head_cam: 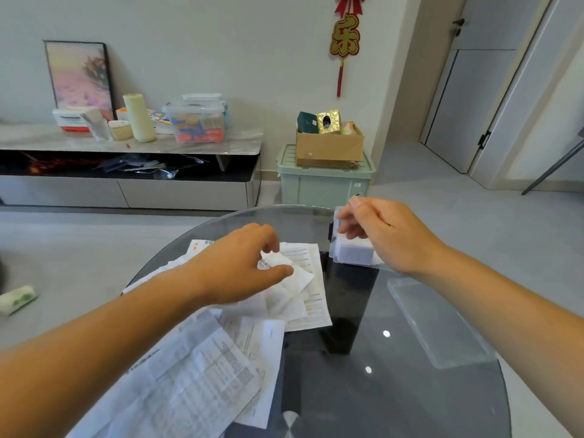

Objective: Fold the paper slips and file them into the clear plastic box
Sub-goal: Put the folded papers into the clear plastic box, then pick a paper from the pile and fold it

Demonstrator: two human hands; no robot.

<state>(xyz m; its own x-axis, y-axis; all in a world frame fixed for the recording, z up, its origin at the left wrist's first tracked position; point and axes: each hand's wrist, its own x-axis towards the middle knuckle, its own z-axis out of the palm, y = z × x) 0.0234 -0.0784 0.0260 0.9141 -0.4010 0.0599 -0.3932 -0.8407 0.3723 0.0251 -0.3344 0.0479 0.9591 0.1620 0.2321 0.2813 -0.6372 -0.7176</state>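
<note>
Several white printed paper slips (303,298) lie in a loose pile on the left half of the round glass table (363,358). My left hand (240,267) hovers low over the pile's far part. Its curled fingers and thumb close round a small creased slip (275,263). The clear plastic box (354,254) stands open at the table's far edge with folded white slips inside. My right hand (379,232) hangs over the box with relaxed fingers, its fingertips dipping into the box's far end. It holds nothing that I can see.
The box's clear lid (442,324) lies flat on the glass at the right. Beyond the table stand a green storage bin (322,181) topped by a cardboard box, and a low sideboard (132,147) with containers. A white packet (17,300) lies on the floor at left.
</note>
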